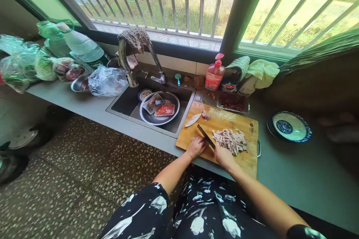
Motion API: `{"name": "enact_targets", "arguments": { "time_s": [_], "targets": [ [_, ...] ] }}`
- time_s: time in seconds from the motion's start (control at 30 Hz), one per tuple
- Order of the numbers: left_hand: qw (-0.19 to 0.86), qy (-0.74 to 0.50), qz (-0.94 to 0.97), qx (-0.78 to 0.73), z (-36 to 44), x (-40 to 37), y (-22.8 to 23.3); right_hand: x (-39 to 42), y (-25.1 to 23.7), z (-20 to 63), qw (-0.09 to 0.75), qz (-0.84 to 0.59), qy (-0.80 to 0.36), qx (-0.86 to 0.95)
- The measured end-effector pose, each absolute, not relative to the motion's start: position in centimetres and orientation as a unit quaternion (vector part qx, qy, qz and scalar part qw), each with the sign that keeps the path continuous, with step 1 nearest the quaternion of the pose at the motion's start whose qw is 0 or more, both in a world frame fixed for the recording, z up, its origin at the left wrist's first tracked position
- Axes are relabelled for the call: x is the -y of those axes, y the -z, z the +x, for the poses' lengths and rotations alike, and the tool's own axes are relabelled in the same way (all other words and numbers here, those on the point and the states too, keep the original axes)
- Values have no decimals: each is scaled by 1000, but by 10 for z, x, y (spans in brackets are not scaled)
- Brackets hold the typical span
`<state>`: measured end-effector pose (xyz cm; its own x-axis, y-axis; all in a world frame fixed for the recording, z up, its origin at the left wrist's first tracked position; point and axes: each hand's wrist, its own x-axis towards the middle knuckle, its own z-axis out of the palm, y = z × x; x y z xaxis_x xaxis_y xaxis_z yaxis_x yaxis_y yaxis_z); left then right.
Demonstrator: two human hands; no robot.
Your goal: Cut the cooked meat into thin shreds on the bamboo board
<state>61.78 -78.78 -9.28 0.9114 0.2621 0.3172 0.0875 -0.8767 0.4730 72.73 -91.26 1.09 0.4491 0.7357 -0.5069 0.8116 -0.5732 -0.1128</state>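
Observation:
A wooden cutting board [224, 119] lies on the grey counter to the right of the sink. My right hand [223, 155] grips a knife [205, 134] whose blade points away from me across the board. My left hand [196, 146] rests on the board's near edge, just left of the blade, fingers curled over something I cannot make out. A pile of sliced pale meat strips [230, 140] lies right of the knife. Two uncut meat pieces [193, 119] sit at the board's far left.
The sink [126, 102] holds a metal basin [168, 119] with small dishes. A faucet [127, 65], red soap bottle [214, 73], tray of dark food [232, 102], stacked blue-rimmed plates [290, 127] and plastic bags [106, 81] line the counter under the barred window.

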Motion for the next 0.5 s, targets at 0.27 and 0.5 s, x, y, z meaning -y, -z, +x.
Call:
{"name": "enact_targets", "arguments": {
  "time_s": [0.27,0.5],
  "targets": [
    [233,-205,945,-104,618,790,95,948,-2,719,141,843,269,-444],
    [226,-186,951,-101,618,788,93,884,-3,721,96,844,235,-472]
  ]
}}
